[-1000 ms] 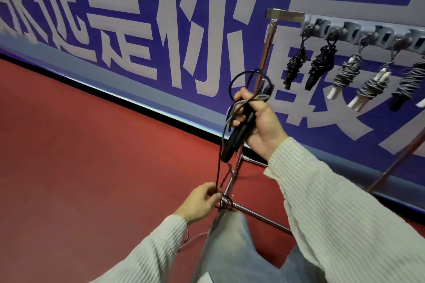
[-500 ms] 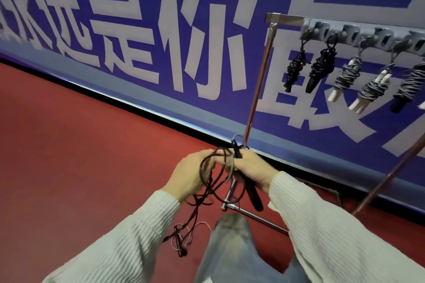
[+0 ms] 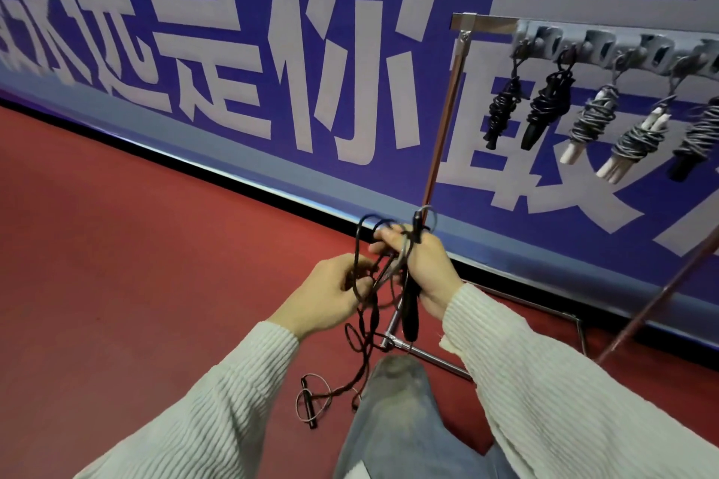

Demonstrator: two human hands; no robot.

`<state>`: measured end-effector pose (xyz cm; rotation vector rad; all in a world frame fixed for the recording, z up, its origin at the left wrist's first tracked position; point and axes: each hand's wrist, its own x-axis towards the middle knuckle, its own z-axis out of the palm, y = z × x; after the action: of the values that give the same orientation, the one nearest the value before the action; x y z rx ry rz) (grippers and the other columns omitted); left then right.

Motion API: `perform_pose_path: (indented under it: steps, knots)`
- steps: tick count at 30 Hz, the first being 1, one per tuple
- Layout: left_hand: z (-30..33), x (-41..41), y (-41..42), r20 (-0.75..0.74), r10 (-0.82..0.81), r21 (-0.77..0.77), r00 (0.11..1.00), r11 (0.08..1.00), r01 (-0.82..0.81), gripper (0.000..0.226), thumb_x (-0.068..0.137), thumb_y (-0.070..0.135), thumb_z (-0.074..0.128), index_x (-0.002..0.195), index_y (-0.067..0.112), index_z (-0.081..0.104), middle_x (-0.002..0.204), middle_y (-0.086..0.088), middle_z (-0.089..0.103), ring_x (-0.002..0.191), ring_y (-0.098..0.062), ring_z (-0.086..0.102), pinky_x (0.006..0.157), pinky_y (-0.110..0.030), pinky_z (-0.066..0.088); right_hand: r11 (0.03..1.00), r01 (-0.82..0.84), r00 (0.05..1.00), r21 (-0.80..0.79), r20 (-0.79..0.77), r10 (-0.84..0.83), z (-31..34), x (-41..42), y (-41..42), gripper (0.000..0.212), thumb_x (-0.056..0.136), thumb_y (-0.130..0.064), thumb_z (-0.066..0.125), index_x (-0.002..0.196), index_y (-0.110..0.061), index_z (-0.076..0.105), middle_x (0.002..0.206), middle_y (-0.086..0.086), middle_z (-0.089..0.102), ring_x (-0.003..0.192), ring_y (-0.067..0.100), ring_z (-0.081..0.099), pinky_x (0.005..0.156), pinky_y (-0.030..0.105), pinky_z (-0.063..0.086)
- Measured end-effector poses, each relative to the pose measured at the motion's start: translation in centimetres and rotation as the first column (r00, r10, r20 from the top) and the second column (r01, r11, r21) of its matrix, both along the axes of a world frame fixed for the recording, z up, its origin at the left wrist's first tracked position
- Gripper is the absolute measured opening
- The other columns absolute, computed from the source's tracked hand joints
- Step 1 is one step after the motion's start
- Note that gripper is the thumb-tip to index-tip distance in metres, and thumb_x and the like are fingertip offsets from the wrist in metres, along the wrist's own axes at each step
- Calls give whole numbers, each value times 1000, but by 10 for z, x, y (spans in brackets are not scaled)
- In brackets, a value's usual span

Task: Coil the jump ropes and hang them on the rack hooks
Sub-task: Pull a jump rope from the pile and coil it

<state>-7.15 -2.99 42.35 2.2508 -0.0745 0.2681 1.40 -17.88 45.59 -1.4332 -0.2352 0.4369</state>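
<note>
A black jump rope [image 3: 369, 327] hangs in loose loops between both hands. My right hand [image 3: 424, 268] grips one black handle [image 3: 410, 317] that points down, with rope loops over its fingers. My left hand [image 3: 330, 294] pinches the cord just to the left of it. The rope's other handle [image 3: 308, 406] lies on the red floor by my knee. The metal rack [image 3: 443, 128] stands ahead to the right. Its hook rail [image 3: 622, 47] holds several coiled ropes [image 3: 544, 105], black and grey.
A blue banner wall with large white characters [image 3: 350, 70] runs behind the rack. The rack's base bars [image 3: 432, 354] lie on the red floor [image 3: 136, 264] right in front of my jeans-clad knee [image 3: 397, 401]. A slanted rack leg [image 3: 661, 296] is at the right.
My right hand came down from chest height to beside the left hand, bringing the handle and loops low. The left hand rose off the floor and now pinches the cord near the right.
</note>
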Motion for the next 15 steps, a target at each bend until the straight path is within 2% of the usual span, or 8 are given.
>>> perform_pose_path:
  steps: [3,5,7,9,11,12,14,15]
  knots:
    - [-20,-3,17,23,5,307,1000,952,-12,26,105,35,49,96,17,66,84,8,61,73,-7,54,69,-25,41,972,172,979,160,-141,-150,8,23,-11,14,100,-19,62,87,-15,67,57,-2,54,38,5,40,37,18,33]
    - [-42,-8,37,4,105,346,994,933,-100,31,107,32,44,88,17,64,81,5,59,72,-13,53,70,-30,40,953,251,962,172,-151,-227,11,39,-26,13,99,-21,63,88,-16,68,53,-6,45,37,4,34,36,17,28]
    - [-74,-22,70,-78,308,305,948,913,-272,32,107,28,43,84,18,62,78,3,62,70,-17,57,67,-32,40,915,357,933,186,-123,-339,16,57,-47,11,98,-20,65,87,-17,67,49,-9,43,36,4,33,36,17,27]
    - [-120,-49,128,-241,574,271,782,814,-514,31,107,22,43,86,16,65,83,-6,69,76,-26,62,68,-32,41,824,509,860,248,-112,-498,25,78,-76,11,98,-15,63,87,-18,64,47,-12,46,36,3,36,36,17,28]
    - [-159,-88,183,-419,762,289,493,627,-724,28,104,14,46,101,0,70,102,-26,70,90,-38,65,77,-39,47,700,636,763,324,-131,-633,35,96,-108,12,99,-12,60,89,-18,64,48,-15,50,39,0,40,37,17,29]
    - [-174,-105,204,-488,792,337,367,559,-758,28,102,10,50,109,-11,67,107,-33,68,90,-42,65,78,-45,50,660,663,736,352,-144,-662,37,103,-121,13,100,-13,59,89,-17,64,47,-15,49,40,0,40,38,17,29]
    - [-198,-126,221,-592,768,407,244,546,-733,33,100,7,55,110,-23,61,108,-41,65,83,-47,65,73,-51,52,680,637,762,364,-166,-625,35,108,-133,16,102,-17,57,88,-17,64,46,-15,44,41,0,39,38,16,29]
    - [-203,-125,221,-595,773,408,222,528,-745,33,98,7,56,106,-23,63,107,-41,65,87,-50,66,76,-52,54,722,586,806,368,-169,-567,33,106,-130,17,103,-18,56,89,-17,63,46,-14,43,41,0,39,38,16,29]
